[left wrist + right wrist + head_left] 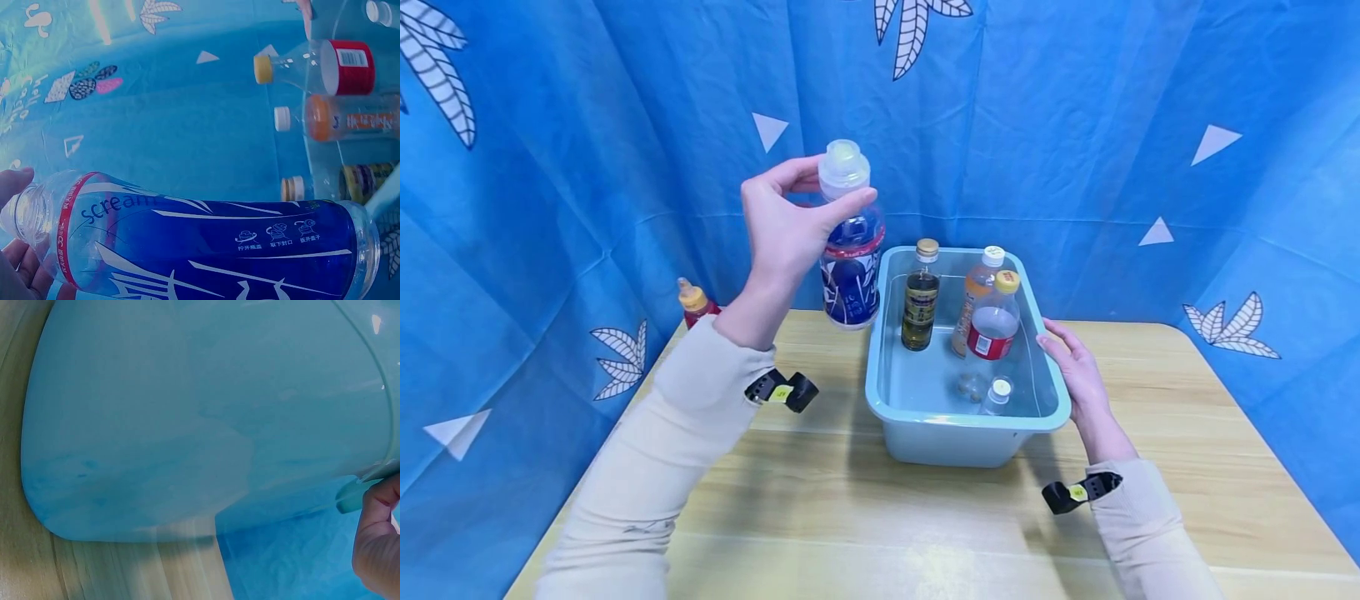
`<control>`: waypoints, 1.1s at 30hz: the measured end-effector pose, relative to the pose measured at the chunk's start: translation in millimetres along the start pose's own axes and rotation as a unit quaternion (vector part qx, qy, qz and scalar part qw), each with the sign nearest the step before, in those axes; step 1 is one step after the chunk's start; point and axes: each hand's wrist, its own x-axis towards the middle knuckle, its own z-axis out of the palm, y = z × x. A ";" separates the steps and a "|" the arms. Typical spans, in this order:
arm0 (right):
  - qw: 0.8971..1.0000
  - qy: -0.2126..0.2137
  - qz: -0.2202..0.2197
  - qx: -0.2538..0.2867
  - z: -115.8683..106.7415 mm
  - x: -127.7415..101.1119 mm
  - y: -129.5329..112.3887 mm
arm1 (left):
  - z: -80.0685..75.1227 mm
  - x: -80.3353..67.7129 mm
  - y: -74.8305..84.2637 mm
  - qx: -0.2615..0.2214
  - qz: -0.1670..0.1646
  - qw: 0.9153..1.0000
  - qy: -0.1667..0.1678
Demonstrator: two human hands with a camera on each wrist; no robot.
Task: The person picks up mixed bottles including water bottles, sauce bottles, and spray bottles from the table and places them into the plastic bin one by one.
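My left hand grips a clear drink bottle with a blue label by its neck, just under the whitish cap. It holds the bottle upright in the air, to the left of a light blue plastic tub. Large in the left wrist view, the same bottle shows a red band and the word "scream". My right hand holds the tub's right rim between thumb and fingers. In the right wrist view the tub's outer wall fills most of the picture, with part of my hand at its rim.
Inside the tub stand a dark bottle with a tan cap, an orange-labelled bottle, a red-labelled bottle with a yellow cap and a small white-capped bottle. A red bottle stands behind my left forearm. Blue curtains surround the wooden table.
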 end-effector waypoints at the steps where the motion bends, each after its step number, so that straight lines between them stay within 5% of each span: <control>1: 1.000 0.001 0.000 -0.003 0.0 -0.5 -0.1 | 1.9 -0.2 1.5 -0.002 0.001 1.000 -0.003; 15: 1.000 0.002 0.009 -0.002 0.0 -1.4 -1.9 | 34.8 -6.2 5.3 -0.036 -0.015 0.999 -0.031; 33: 1.000 0.006 0.000 -0.020 0.6 -2.0 -0.8 | 69.9 -21.6 -26.4 -0.057 -0.028 0.997 -0.050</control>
